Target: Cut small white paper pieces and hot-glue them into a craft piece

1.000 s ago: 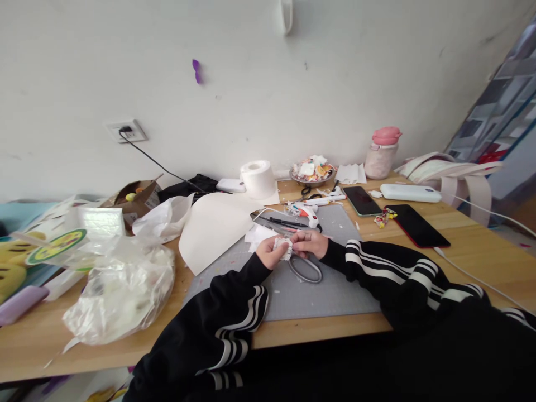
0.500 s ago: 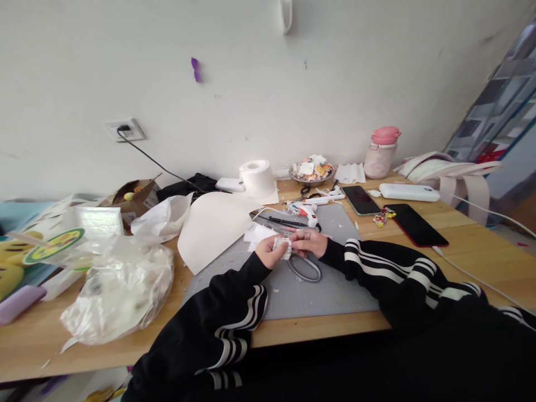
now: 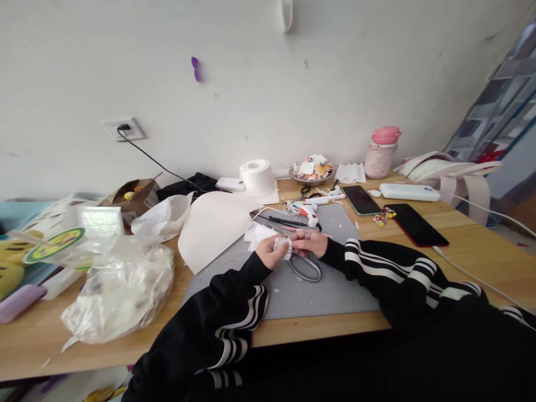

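Observation:
A small white bumpy piece [image 3: 283, 246] is pinched in my left hand [image 3: 268, 253], its thumb lying over the front. My right hand [image 3: 310, 243] is closed at the piece's right side, its fingertips together; whether they grip the piece or something tiny is too small to tell. Both hands are just above a grey cutting mat [image 3: 318, 298]. Grey-handled scissors [image 3: 305, 269] lie under and beside my right hand, their blades hidden. White paper scraps [image 3: 256, 235] rest behind my left hand, and dark pens [image 3: 288, 221] lie behind both hands.
A glue gun [image 3: 312, 215], a bowl of scraps [image 3: 312, 172] and a paper roll [image 3: 256, 177] stand behind. Two phones [image 3: 360, 200], a white device [image 3: 409, 192] and a pink bottle [image 3: 380, 156] are at right. At left are a large white sheet [image 3: 215, 226] and a plastic bag [image 3: 125, 290].

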Available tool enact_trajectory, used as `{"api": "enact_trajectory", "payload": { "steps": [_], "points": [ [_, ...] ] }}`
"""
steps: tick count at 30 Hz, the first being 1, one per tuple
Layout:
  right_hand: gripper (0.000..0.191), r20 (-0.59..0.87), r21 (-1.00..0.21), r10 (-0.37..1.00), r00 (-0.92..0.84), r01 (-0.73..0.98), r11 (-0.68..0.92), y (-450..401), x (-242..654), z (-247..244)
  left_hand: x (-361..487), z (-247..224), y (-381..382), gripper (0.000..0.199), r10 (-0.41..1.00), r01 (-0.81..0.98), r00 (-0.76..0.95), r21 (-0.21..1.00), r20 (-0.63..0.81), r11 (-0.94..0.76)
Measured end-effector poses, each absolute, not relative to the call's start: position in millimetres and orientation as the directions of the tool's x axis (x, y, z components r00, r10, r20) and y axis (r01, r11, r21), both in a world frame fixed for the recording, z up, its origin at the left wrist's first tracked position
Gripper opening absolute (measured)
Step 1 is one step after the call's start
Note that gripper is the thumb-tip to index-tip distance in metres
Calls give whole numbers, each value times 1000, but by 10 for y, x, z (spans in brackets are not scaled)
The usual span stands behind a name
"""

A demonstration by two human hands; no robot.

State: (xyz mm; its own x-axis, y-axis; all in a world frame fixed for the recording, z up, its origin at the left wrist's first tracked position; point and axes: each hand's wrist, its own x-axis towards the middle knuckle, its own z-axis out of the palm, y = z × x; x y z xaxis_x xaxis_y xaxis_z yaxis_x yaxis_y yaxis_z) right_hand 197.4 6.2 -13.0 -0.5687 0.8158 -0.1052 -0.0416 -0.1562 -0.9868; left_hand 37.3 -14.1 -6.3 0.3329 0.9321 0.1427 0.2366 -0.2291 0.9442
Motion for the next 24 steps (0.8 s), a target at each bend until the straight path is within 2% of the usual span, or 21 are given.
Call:
{"api": "enact_trajectory", "payload": {
  "steps": [24],
  "points": [
    [23, -115, -982, 830, -546, -64, -179, 75, 1960, -127, 388, -127, -134, 55, 938, 88, 334, 988, 91, -127]
  ]
}}
